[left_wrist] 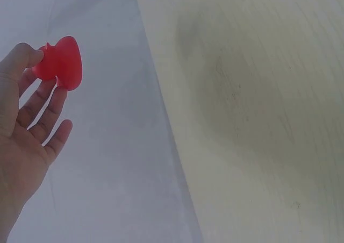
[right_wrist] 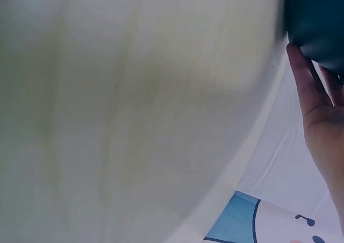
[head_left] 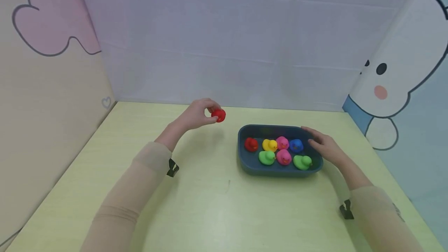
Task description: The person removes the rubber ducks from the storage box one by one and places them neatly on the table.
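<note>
Between thumb and fingers, my left hand [head_left: 198, 115] pinches a red rubber duck [head_left: 218, 115], held above the table left of a dark blue tray [head_left: 280, 172]. The left wrist view shows this red duck [left_wrist: 63, 64] at the fingertips, with the little finger off it. My right hand [head_left: 326, 147] grips the tray's right end, thumb over the rim and fingers along the outside. Inside the tray sit a red duck [head_left: 251, 144], a yellow duck [head_left: 268, 145], a blue duck [head_left: 296, 146], two pink ducks [head_left: 284, 157] and two green ducks [head_left: 267, 158].
The pale wooden table [head_left: 210, 213] meets a white sheet [head_left: 224, 49] at its back edge. Printed panels with cartoon figures stand at the left and right [head_left: 388, 77]. Dark clips [head_left: 172, 168] hang at both sleeve cuffs.
</note>
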